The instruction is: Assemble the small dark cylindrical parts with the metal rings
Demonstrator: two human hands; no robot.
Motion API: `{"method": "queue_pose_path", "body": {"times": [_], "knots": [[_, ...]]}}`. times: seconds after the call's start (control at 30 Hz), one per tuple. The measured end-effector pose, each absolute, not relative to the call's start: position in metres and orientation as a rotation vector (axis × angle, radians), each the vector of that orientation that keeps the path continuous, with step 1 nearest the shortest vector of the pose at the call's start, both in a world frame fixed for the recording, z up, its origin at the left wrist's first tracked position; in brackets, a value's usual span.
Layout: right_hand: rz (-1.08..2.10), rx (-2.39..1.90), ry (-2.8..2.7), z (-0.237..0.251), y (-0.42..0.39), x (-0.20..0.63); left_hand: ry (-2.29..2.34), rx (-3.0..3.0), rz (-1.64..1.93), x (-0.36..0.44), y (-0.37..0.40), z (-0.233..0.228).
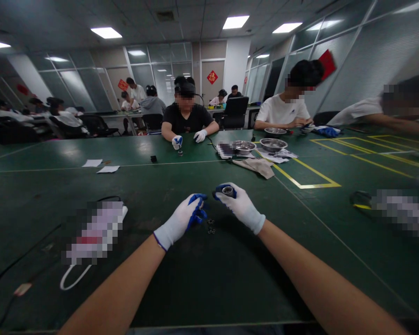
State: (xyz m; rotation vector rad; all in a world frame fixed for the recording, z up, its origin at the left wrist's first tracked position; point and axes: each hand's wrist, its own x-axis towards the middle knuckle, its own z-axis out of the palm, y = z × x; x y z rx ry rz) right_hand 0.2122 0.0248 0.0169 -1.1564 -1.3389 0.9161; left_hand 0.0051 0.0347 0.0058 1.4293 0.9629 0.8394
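Observation:
My right hand [240,204], in a white glove with a blue palm, grips a short dark cylinder with a bright metal ring [227,190] at its upward-facing end. Across from it, my left hand [186,216] wears the same kind of glove with its fingers curled in. A small shiny bit shows at those fingertips, too little to name. Between and just below the hands, two small dark metal pieces with several rounded lobes [211,226] lie on the green table [209,279]. The hands are apart from each other.
A white power strip [117,223] with a cable lies left. Beyond are white paper slips [108,169], a small black block [153,159], a beige cloth [256,167] and metal bowls [273,145]. A gloved co-worker [186,116] sits opposite; others sit right.

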Motion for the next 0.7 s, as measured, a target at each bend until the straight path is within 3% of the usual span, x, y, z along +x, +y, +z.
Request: {"method": "queue_pose_path", "body": {"times": [0.2, 0.47, 0.7], "knots": [[0.924, -1.043, -1.638, 0.019, -0.002, 0.185, 0.893, 1.594, 0.868, 0.005, 0.033, 0.005], [0.811, -1.142, -1.534, 0.018, -0.005, 0.178, 1.069, 1.523, 0.952, 0.012, 0.037, 0.004], [0.647, -1.258, -1.500, 0.021, 0.000, 0.184, 1.327, 2.264, 0.889, 0.002, 0.033, 0.004]]}}
